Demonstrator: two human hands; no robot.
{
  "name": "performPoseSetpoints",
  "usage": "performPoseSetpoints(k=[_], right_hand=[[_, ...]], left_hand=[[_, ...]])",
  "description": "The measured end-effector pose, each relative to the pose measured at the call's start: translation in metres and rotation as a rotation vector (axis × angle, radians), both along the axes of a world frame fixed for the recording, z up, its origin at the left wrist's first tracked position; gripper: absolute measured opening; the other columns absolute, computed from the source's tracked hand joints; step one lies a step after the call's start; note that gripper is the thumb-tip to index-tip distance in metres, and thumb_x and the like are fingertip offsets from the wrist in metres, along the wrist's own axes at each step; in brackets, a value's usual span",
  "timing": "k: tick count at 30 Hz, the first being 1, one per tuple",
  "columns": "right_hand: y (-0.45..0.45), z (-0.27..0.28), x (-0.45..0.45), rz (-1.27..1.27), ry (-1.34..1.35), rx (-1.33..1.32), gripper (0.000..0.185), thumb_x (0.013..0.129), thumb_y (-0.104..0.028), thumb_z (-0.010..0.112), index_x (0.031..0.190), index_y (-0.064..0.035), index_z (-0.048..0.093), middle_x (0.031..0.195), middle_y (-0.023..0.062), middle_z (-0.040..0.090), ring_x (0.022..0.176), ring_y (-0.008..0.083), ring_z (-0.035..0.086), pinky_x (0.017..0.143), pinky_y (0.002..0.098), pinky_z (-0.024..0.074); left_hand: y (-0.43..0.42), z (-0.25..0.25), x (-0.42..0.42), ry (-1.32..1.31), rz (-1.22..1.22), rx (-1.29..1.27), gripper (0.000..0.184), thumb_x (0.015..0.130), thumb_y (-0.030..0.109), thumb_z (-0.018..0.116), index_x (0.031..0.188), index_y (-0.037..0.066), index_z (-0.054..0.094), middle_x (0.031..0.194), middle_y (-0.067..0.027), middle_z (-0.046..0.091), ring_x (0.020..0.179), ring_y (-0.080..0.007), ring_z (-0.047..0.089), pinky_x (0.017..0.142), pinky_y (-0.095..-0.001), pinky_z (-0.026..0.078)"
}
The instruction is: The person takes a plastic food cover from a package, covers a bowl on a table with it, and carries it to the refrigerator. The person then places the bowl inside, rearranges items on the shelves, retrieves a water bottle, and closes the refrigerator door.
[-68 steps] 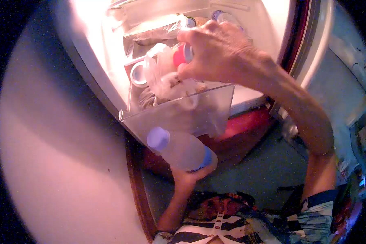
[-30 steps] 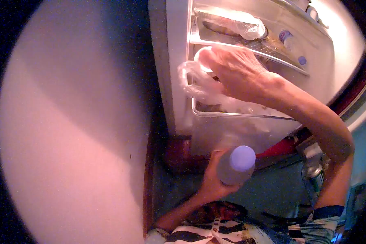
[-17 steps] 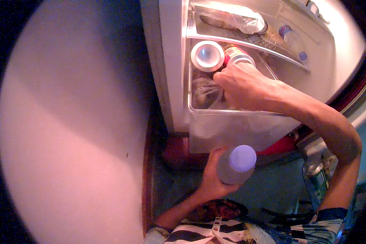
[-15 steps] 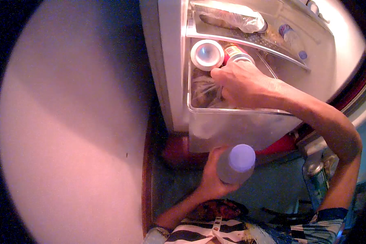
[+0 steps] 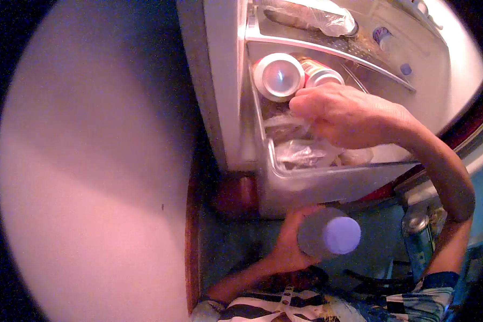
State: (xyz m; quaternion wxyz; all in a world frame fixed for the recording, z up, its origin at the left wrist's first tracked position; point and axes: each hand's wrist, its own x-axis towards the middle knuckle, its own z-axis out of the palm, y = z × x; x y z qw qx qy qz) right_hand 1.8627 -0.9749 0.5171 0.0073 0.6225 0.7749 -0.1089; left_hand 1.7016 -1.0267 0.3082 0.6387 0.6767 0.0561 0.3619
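Note:
My left hand [image 5: 290, 241] is wrapped around a bottle [image 5: 312, 233] with a pale purple cap, held low in front of the drawer. My right hand [image 5: 338, 112] is inside the clear fridge drawer [image 5: 338, 185], fingers curled closed. It is beside two cans: one [image 5: 280, 78] with its silvery round end toward me, the other [image 5: 321, 72] lying tilted, its near end partly behind my knuckles. Beneath the hand lie crumpled clear plastic bags [image 5: 300, 153]. What the right fingers grip, if anything, is hidden.
Above the drawer, a fridge shelf [image 5: 327, 51] holds a plastic-wrapped item [image 5: 316, 19] and a clear bottle with a blue cap [image 5: 406, 69]. A broad pale surface [image 5: 102, 161] fills the left side. A metal-topped canister [image 5: 417, 231] stands at lower right.
The drawer has slid out toward me, its contents with it. My right hand has moved slightly right and nearer. My left hand has shifted the bottle down and right, tilting it.

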Motion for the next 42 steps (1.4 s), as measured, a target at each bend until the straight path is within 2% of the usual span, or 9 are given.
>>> performPoseSetpoints(k=[3, 5, 9, 15, 18, 20, 23, 25, 42], right_hand=[[-0.006, -0.002, 0.007, -0.196, -0.068, 0.071, 0.014, 0.064, -0.007, 0.056, 0.076, 0.0005, 0.056, 0.085, 0.018, 0.057, 0.084, 0.0332, 0.057, 0.069, 0.0413, 0.0462], [-0.004, -0.008, 0.024, -0.072, -0.027, 0.27, 0.006, 0.071, -0.003, 0.046, 0.076, 0.0009, 0.047, 0.076, 0.0168, 0.053, 0.07, 0.0317, 0.053, 0.064, 0.0399, 0.0418], [-0.005, 0.009, 0.003, -0.209, 0.157, -0.018, 0.008, 0.07, -0.003, 0.048, 0.077, -0.0014, 0.047, 0.078, 0.0127, 0.052, 0.071, 0.0197, 0.048, 0.065, 0.0355, 0.0413], [-0.01, 0.014, 0.008, 0.275, -0.236, -0.288, 0.029, 0.073, -0.011, 0.052, 0.099, 0.0003, 0.051, 0.098, 0.0174, 0.055, 0.1, 0.0305, 0.052, 0.085, 0.0376, 0.0416], [-0.005, 0.043, 0.023, 0.43, -0.401, 0.073, 0.03, 0.075, -0.02, 0.057, 0.097, 0.001, 0.054, 0.081, 0.0135, 0.06, 0.079, 0.0291, 0.06, 0.073, 0.0363, 0.0474], [0.006, 0.048, 0.03, 0.137, -0.144, 0.313, 0.035, 0.076, -0.026, 0.06, 0.097, 0.0009, 0.053, 0.077, 0.0134, 0.06, 0.075, 0.0302, 0.06, 0.068, 0.0374, 0.0475], [0.047, 0.026, 0.027, 0.135, -0.069, 0.443, 0.041, 0.073, -0.029, 0.063, 0.097, 0.0009, 0.05, 0.076, 0.0181, 0.059, 0.076, 0.0355, 0.058, 0.067, 0.0422, 0.0452], [0.047, 0.028, -0.01, -0.105, -0.281, 0.292, 0.04, 0.071, -0.029, 0.064, 0.092, 0.0015, 0.049, 0.078, 0.0209, 0.058, 0.078, 0.0387, 0.056, 0.068, 0.045, 0.0441], [0.043, -0.01, 0.008, -0.011, -0.48, 0.655, 0.044, 0.058, -0.02, 0.07, 0.089, 0.0009, 0.045, 0.076, 0.0173, 0.056, 0.07, 0.0345, 0.059, 0.056, 0.0421, 0.0485]], left_hand=[[0.01, 0.009, -0.002, 0.029, 0.084, 0.201, 0.078, 0.052, 0.016, 0.08, 0.117, 0.002, 0.04, 0.114, -0.0139, 0.044, 0.109, -0.0263, 0.044, 0.093, -0.0359, 0.036], [0.01, 0.009, -0.006, 0.143, 0.016, 0.016, 0.078, 0.051, 0.017, 0.081, 0.116, 0.002, 0.041, 0.113, -0.0138, 0.044, 0.108, -0.0259, 0.045, 0.092, -0.0359, 0.036], [0.009, 0.001, -0.007, 0.137, 0.022, -0.027, 0.078, 0.05, 0.017, 0.082, 0.115, 0.002, 0.041, 0.11, -0.0136, 0.046, 0.106, -0.0254, 0.046, 0.091, -0.0357, 0.037], [0.015, 0.01, -0.007, 0.037, -0.016, -0.038, 0.076, 0.05, 0.019, 0.082, 0.114, 0.004, 0.044, 0.109, -0.0128, 0.047, 0.106, -0.0257, 0.046, 0.091, -0.036, 0.037], [0.017, 0.016, -0.008, 0.015, 0.033, 0.076, 0.075, 0.05, 0.019, 0.082, 0.114, 0.005, 0.044, 0.109, -0.0125, 0.047, 0.105, -0.0263, 0.046, 0.091, -0.0364, 0.036], [0.017, 0.013, -0.007, 0.006, 0.046, 0.129, 0.076, 0.049, 0.017, 0.082, 0.114, 0.004, 0.044, 0.108, -0.0122, 0.047, 0.105, -0.0268, 0.046, 0.091, -0.0361, 0.036], [0.019, 0.01, -0.007, 0.031, 0.082, 0.11, 0.078, 0.047, 0.015, 0.081, 0.114, 0.004, 0.043, 0.108, -0.0124, 0.047, 0.104, -0.0273, 0.045, 0.092, -0.0366, 0.035], [0.019, 0.007, -0.008, 0.04, 0.067, 0.105, 0.079, 0.047, 0.014, 0.08, 0.115, 0.004, 0.042, 0.11, -0.013, 0.046, 0.106, -0.0278, 0.045, 0.093, -0.0369, 0.034], [0.024, 0.012, -0.002, 0.073, -0.026, 0.067, 0.078, 0.05, 0.015, 0.077, 0.118, 0.003, 0.04, 0.115, -0.013, 0.045, 0.11, -0.0273, 0.044, 0.095, -0.0368, 0.034]])
